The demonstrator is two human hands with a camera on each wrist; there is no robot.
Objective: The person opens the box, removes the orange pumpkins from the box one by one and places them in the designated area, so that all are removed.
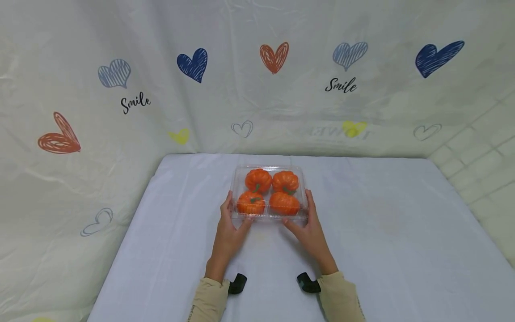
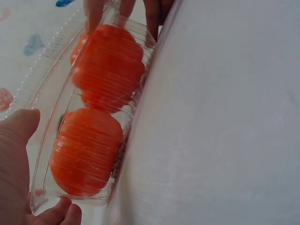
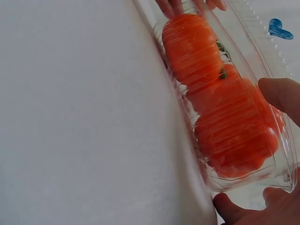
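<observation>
A clear plastic clamshell container [image 1: 267, 218] with several small orange pumpkins [image 1: 257, 180] inside sits at the middle of the table, towards its back. Green stems show on some of them. My left hand [image 1: 230, 230] grips the container's left side, its thumb at the front edge and fingers along the side. On the opposite side, my right hand [image 1: 310, 232] holds it the same way. The left wrist view shows the ribbed wall of the container [image 2: 96, 154] up close. In the right wrist view the right thumb [image 3: 281, 93] lies by the container's rim.
A white cloth covers the table [image 1: 181, 250]. Behind it hangs a pale curtain [image 1: 241, 22] printed with hearts and the word "Smile". A black curved piece [image 1: 237, 284] sits by the left sleeve, and another black piece [image 1: 309, 283] by the right sleeve.
</observation>
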